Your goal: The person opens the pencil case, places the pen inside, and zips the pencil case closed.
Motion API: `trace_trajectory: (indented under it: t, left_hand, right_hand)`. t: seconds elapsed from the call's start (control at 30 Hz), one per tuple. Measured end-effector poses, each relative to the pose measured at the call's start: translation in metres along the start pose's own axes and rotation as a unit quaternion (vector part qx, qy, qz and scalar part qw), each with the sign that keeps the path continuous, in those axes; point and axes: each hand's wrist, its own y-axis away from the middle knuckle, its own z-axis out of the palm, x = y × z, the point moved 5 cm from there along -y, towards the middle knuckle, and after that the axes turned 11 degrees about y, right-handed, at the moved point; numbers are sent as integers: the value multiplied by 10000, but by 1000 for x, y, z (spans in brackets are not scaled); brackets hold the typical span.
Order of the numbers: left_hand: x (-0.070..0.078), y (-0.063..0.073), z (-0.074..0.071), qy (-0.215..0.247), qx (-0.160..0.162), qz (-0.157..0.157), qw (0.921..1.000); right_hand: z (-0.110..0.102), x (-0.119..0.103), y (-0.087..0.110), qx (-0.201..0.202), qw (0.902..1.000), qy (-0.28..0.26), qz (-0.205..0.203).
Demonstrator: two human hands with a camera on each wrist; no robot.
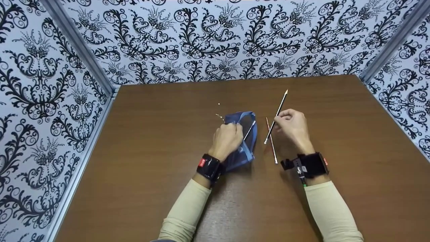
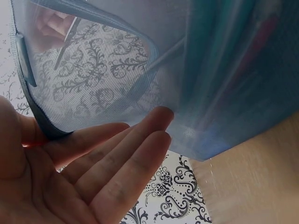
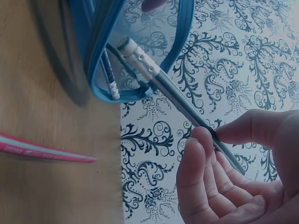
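My left hand (image 1: 227, 139) grips the edge of a blue mesh zip pouch (image 1: 238, 162), holding its mouth open toward the right. Through the mesh, several pencils (image 2: 212, 60) show inside, and the end of one pencil (image 3: 110, 77) shows at the opening. Between thumb and fingertips, my right hand (image 1: 294, 126) pinches a dark striped pencil (image 1: 281, 104). Its white eraser end points down toward the pouch mouth in the right wrist view; the sharpened tip points away. A red and white pencil (image 1: 272, 144) lies on the table between the pouch and the right hand.
The brown wooden table (image 1: 151, 141) spreads around both hands. Patterned black-and-white walls (image 1: 208, 37) with grey metal posts (image 1: 80, 43) enclose its back and sides. Small white specks (image 1: 219, 116) appear beyond the pouch.
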Motion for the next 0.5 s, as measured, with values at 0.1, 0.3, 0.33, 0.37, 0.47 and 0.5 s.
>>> trace_trajectory:
  t: [0.1,0.3,0.33,0.37,0.47,0.5]
  left_hand:
    - [0,0,0,23,-26,-14,10000]
    - [0,1,0,-11,-18,0,10000]
    - [0,1,0,-32,-18,21,10000]
    - [0,1,0,-46,-7,49,10000]
    - [1,1,0,-104,16,108,9999]
    - [1,1,0,-124,25,131,9998]
  right_hand:
    - [0,-2,0,54,9997,-229,-108]
    - [2,-6,1,2,9975,-685,-181]
    - [3,-6,1,-17,9968,-773,-198]
    - [3,-7,2,-30,9961,-859,-219]
    - [3,-9,3,-6,9937,-1085,-287]
    - [4,-9,3,5,9929,-1147,-303]
